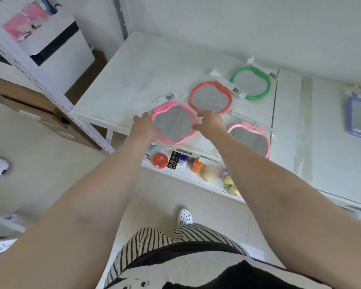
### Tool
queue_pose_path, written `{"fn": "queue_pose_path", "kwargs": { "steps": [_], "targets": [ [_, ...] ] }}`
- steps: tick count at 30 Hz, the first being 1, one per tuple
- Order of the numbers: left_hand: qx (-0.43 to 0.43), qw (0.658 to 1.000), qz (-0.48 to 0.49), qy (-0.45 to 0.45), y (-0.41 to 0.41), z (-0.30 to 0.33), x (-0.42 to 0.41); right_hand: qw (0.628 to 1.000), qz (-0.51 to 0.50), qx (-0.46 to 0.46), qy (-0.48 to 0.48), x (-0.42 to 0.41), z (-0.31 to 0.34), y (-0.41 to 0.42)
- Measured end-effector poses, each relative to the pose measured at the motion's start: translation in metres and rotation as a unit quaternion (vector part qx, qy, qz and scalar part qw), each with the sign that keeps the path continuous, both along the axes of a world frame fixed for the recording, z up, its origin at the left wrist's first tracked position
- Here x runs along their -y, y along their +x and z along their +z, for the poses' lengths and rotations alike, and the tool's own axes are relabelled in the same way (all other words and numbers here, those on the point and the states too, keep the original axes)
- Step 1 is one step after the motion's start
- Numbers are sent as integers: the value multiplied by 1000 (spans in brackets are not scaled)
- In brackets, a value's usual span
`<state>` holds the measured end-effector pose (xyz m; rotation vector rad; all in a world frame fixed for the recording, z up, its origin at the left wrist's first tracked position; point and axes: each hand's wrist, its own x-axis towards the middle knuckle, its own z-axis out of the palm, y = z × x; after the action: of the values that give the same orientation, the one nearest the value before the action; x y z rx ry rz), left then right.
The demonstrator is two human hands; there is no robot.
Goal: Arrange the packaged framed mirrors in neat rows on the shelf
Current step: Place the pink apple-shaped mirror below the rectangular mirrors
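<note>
Several packaged apple-shaped mirrors lie flat on the white shelf (pixel 133 80). A hot-pink framed mirror (pixel 173 124) sits near the front edge. My left hand (pixel 145 127) grips its left rim and my right hand (pixel 209 124) grips its right rim. Behind it lies a red framed mirror (pixel 209 98), and a green framed mirror (pixel 251 82) is further back right. A light-pink framed mirror (pixel 251 139) lies at the front right, partly under my right forearm.
A blue rectangular framed mirror (pixel 360 117) lies on the neighbouring shelf to the right. The lower shelf holds an orange tin (pixel 160 160), small bottles (pixel 197 164) and yellowish items. A cardboard box (pixel 29 107) stands on the floor left. Metal shelf uprights rise at left.
</note>
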<state>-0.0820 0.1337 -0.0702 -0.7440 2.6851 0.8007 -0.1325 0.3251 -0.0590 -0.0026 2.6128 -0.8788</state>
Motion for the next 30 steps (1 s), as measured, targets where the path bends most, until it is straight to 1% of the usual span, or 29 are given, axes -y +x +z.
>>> {"fn": "queue_pose_path", "kwargs": {
  "steps": [4, 7, 10, 12, 14, 18, 22, 26, 30],
  "targets": [
    [34, 997, -35, 53, -24, -17, 4, 999, -33, 35, 0, 8, -9, -7],
    [67, 995, -16, 67, -42, -22, 10, 997, -58, 42, 6, 16, -12, -9],
    [54, 996, 11, 75, -55, -26, 19, 992, -110, 52, -8, 27, -13, -5],
    [51, 991, 59, 109, -58, -25, 28, 986, -149, 65, -20, 37, -13, 4],
    [59, 983, 82, 155, -61, -26, 39, 979, -188, 71, -35, 49, -14, 15],
    [38, 973, 68, 216, -68, -17, 64, 959, -270, 53, -69, 75, -6, 33],
    [-1, 962, 46, 270, -69, 3, 78, 943, -319, 22, -94, 97, 10, 48],
    [-32, 943, 16, 331, -58, 24, 82, 911, -388, 5, -136, 105, 18, 62],
    [-47, 909, 22, 414, -46, 37, 76, 859, -470, -8, -204, 94, 18, 83]
  ]
}}
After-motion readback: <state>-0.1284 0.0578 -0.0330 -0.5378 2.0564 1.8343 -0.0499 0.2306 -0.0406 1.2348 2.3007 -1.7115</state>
